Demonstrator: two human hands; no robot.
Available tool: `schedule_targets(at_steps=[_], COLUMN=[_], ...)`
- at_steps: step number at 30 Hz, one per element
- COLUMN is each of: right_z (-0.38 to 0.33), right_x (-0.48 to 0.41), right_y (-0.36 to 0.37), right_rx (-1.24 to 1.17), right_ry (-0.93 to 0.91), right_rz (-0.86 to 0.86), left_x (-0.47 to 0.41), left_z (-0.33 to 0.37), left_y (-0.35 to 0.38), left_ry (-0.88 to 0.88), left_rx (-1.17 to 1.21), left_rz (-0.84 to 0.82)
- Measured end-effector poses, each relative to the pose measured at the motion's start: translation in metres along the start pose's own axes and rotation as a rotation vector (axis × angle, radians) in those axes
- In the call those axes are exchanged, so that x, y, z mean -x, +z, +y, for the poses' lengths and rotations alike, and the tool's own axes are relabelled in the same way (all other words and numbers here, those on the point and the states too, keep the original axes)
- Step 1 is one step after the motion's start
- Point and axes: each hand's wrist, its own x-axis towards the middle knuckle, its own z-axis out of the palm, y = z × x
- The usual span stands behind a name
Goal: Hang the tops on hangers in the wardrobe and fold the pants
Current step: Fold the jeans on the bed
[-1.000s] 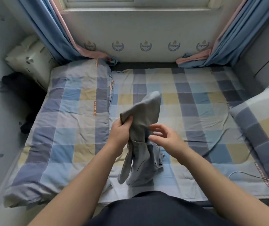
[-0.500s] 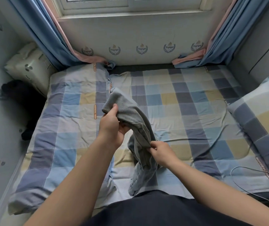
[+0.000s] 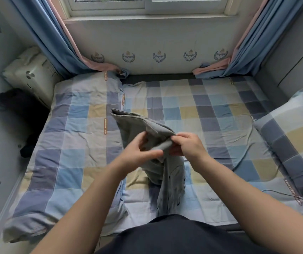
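We look down over a dark garment [image 3: 174, 237] worn on the body at two bare hands working above a blue, yellow and grey checked bed sheet [image 3: 211, 114]. The left hand [image 3: 139, 153] curls thumb and fingers round a bunched pair of soft grey fabric pants [image 3: 170, 180]. The right hand [image 3: 188, 145] pinches a fold of the same cloth just beside it, so both hands are grasping. We count one pair: its lower part hangs crumpled onto the sheet near us, while a flat hemmed end juts up and left, lifted off the sheet. A matching folded quilt [image 3: 70, 147] lies on the left and one matching pillow [image 3: 292, 136] on the right. Farther off, a dark heap of clothing [image 3: 16, 105] and a cream cushion [image 3: 29, 74] fill the left corner. Two blue curtains [image 3: 55, 37] with pink edging frame one white window [image 3: 147, 6].
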Motion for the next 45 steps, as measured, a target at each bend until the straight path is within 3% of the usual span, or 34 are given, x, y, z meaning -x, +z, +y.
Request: schedule_targets(at_steps=[3, 7, 11, 14, 17, 24, 31, 41, 45], right_z=[-0.028, -0.051, -0.055, -0.047, -0.033, 0.014, 0.072, 0.084, 0.064], right_x=[0.000, -0.005, -0.015, -0.020, -0.022, -0.001, 0.007, -0.007, -0.023], right_y=[0.008, 0.012, 0.013, 0.011, 0.004, -0.014, -0.008, 0.009, -0.009], right_rx=[-0.113, -0.236, -0.290, -0.333, -0.247, 0.101, 0.604, 0.939, 0.815], right_ry=[0.011, 0.055, 0.102, 0.111, 0.097, 0.125, 0.078, 0.028, -0.105], right_rz=[-0.043, -0.104, -0.106, -0.101, -0.130, -0.170, -0.292, 0.043, 0.094], left_x=[-0.003, -0.015, -0.023, -0.029, -0.030, -0.037, -0.042, -0.045, -0.043], left_z=[-0.023, -0.035, -0.037, -0.040, -0.047, -0.041, -0.005, 0.027, 0.024], left_y=[0.018, 0.035, 0.038, 0.036, 0.036, 0.028, 0.018, 0.020, 0.010], left_ry=[0.005, 0.032, 0.029, 0.040, -0.012, -0.127, -0.211, -0.198, -0.180], left_rx=[-0.114, -0.203, -0.449, -0.455, -0.341, 0.088, 0.611, 0.788, 0.776], left_rz=[-0.038, 0.140, 0.342, 0.312, 0.301, 0.556, 0.581, 0.497, 0.508])
